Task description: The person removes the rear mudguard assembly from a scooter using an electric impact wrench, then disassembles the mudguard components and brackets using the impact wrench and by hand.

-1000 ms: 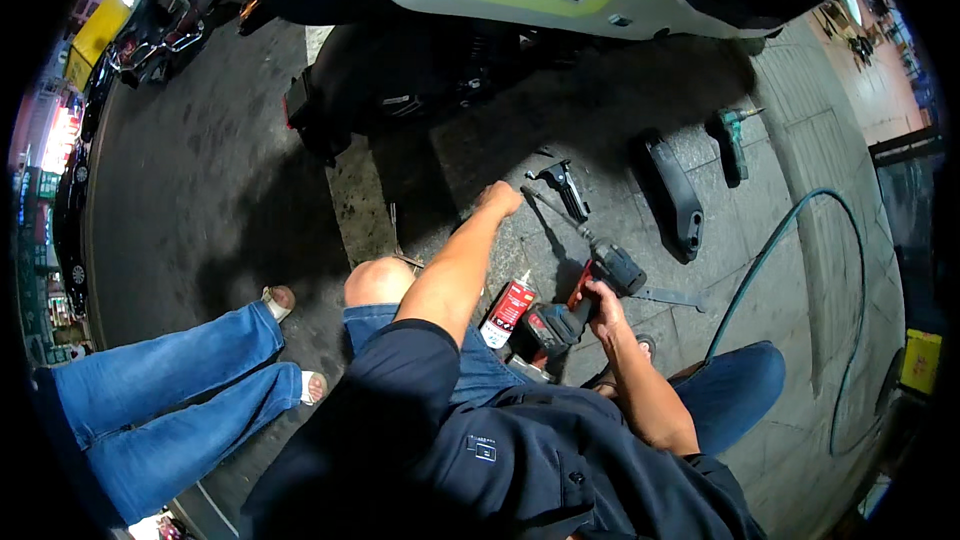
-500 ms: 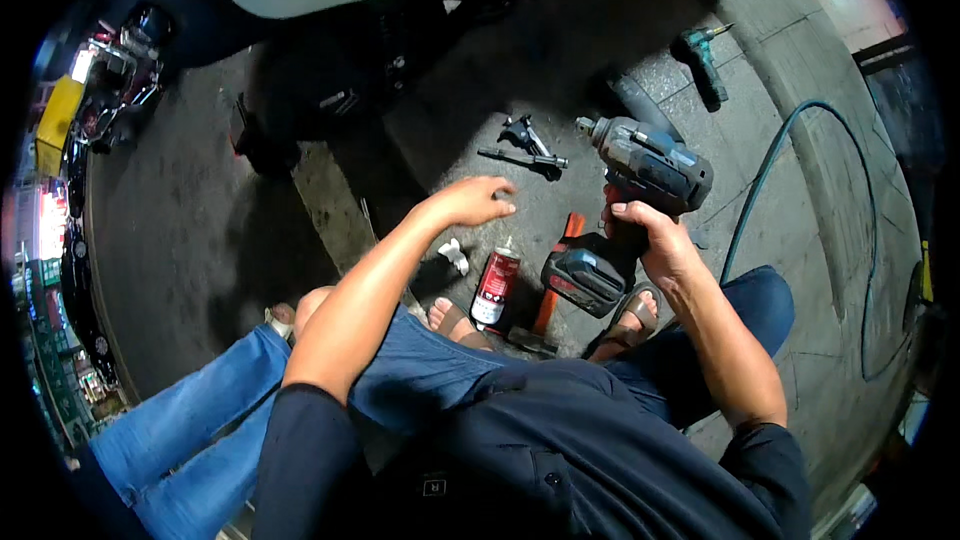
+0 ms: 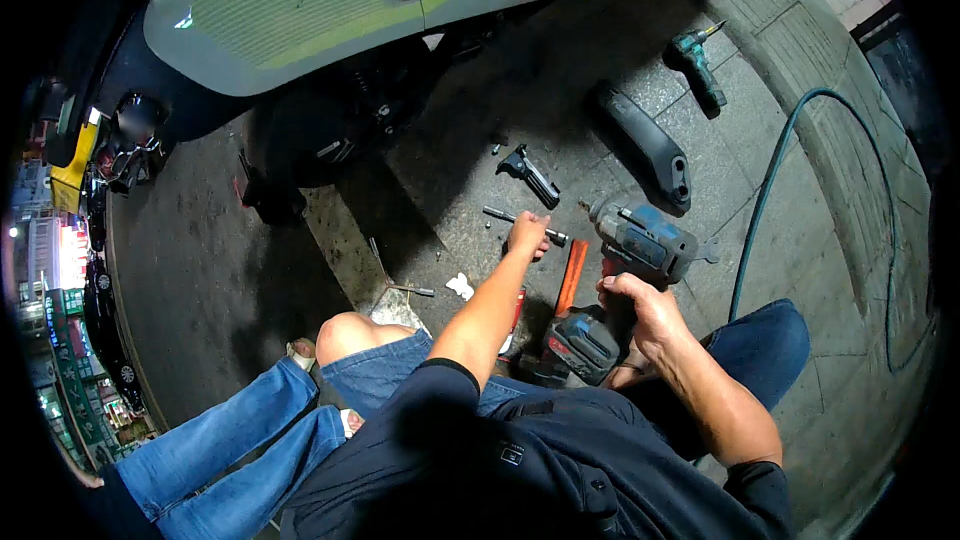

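Note:
My right hand (image 3: 650, 315) is wrapped round the grip of a black and blue cordless impact wrench (image 3: 645, 243), held above the ground with its nose pointing up and left. Its battery (image 3: 580, 345) hangs low by my right foot. My left hand (image 3: 528, 236) reaches down, fingers closed round a thin metal extension bar (image 3: 500, 213) with a socket-like end (image 3: 558, 238). Just beyond lies a black bracket-like part (image 3: 530, 176). An orange-handled tool (image 3: 572, 278) lies between my hands. My left forearm partly covers a red and white spray can (image 3: 515, 320).
A white and lime scooter body (image 3: 300, 20) stands ahead. Right of it lie a long black cover (image 3: 645, 145), a teal power drill (image 3: 697, 70) and a green hose (image 3: 765, 190). A metal wrench (image 3: 408, 290) and white scrap (image 3: 460, 286) lie left; a person's jean-clad legs (image 3: 215, 440) are nearby.
My left hand has moved down to the right and closed on the extension bar. The impact wrench has sunk closer to me, uncovering the long black cover. My view has shifted.

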Motion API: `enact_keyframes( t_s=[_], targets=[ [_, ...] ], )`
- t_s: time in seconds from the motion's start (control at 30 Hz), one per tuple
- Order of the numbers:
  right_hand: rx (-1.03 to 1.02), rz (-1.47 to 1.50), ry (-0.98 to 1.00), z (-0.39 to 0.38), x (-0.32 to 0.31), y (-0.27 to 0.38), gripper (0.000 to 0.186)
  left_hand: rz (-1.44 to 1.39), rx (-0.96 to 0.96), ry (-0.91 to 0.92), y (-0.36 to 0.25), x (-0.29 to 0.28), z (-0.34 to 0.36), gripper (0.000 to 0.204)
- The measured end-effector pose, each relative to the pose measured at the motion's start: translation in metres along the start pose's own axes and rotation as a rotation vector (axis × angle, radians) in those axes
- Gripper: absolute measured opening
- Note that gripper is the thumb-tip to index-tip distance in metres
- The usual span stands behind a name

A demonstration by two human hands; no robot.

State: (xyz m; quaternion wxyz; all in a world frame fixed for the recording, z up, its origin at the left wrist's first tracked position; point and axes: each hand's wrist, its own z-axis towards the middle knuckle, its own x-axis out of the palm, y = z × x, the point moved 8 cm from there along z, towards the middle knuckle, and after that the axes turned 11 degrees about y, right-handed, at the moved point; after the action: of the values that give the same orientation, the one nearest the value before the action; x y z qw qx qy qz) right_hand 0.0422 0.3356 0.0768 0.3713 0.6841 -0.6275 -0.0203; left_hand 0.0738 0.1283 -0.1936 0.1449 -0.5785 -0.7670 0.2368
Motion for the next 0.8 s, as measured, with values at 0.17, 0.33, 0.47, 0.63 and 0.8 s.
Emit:
enact_keyframes(
  t_s=[0.17, 0.33, 0.47, 0.63, 0.8],
  targets=[
    [-0.005, -0.031, 0.047, 0.013, 0.016, 0.006, 0.024, 0.285, 0.062, -0.303, -0.008, -0.032, -0.021, 0.026],
    [-0.064, -0.111, 0.087, 0.014, 0.016, 0.012, 0.026, -0.457, 0.245, -0.024, -0.043, -0.004, -0.069, 0.023],
    [0.020, -0.189, 0.106, 0.009, 0.036, 0.003, 0.031, -0.692, 0.179, 0.217, -0.109, -0.027, -0.191, 0.040],
    [0.042, -0.479, 0.180, -0.023, 0.067, -0.009, 0.042, -0.925, 0.000, 0.383, -0.095, -0.059, -0.276, 0.028],
    [0.112, -0.585, 0.053, -0.061, 0.063, -0.044, 0.036, -1.039, -0.004, 0.397, -0.100, -0.042, -0.294, 0.014]
  ],
)
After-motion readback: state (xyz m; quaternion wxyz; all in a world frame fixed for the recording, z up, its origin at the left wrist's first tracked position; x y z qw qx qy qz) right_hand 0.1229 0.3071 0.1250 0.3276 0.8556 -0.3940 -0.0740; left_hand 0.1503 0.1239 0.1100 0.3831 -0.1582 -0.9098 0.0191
